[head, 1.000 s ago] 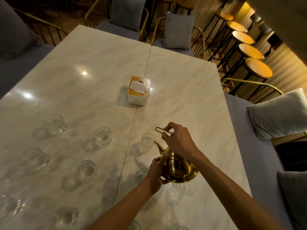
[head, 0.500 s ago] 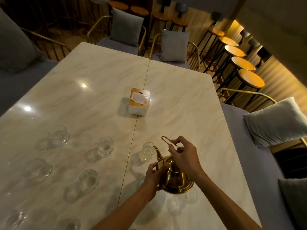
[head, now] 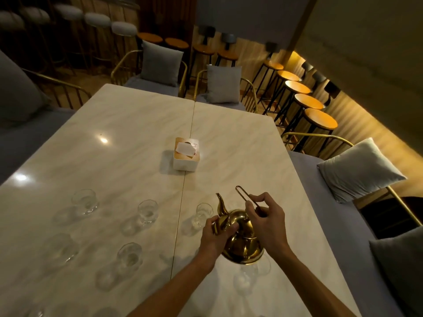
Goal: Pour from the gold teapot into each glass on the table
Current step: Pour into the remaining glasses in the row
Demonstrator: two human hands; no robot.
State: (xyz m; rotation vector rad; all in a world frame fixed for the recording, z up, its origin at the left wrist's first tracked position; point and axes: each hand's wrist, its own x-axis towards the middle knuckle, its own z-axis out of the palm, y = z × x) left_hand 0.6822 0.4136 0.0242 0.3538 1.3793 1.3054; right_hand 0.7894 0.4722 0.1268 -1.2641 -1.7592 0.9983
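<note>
Head view: teapot (head: 242, 245), gold, held above the table (head: 128, 156) near its right front part, spout (head: 220, 205) pointing away from the person and slightly left. Contents of the teapot cannot be seen (lid region is partly covered by the fingers).

Right hand (head: 266, 221) is above and to the right of the pot body; thumb and forefinger pinch the thin wire handle (head: 246, 199), which rises up and to the left out of the grip. Remaining fingers are curled. Left hand (head: 214, 239) is against the pot's left side below the spout, fingers wrapped round the body.

Nearest glass (head: 203, 213) stands just left of the spout, upright; whether it holds liquid cannot be told. Two further glasses (head: 253, 274) sit below the pot, partly hidden by it. Left of the table seam stand more glasses: one at mid-row (head: 147, 212), one at far left (head: 85, 201), one nearer the front (head: 129, 256), and a faint one (head: 61, 247) to its left. All are clear; fill levels are not readable.

Tissue box (head: 185, 156) sits on the seam, well beyond the pot, with a tissue showing at its top.
</note>
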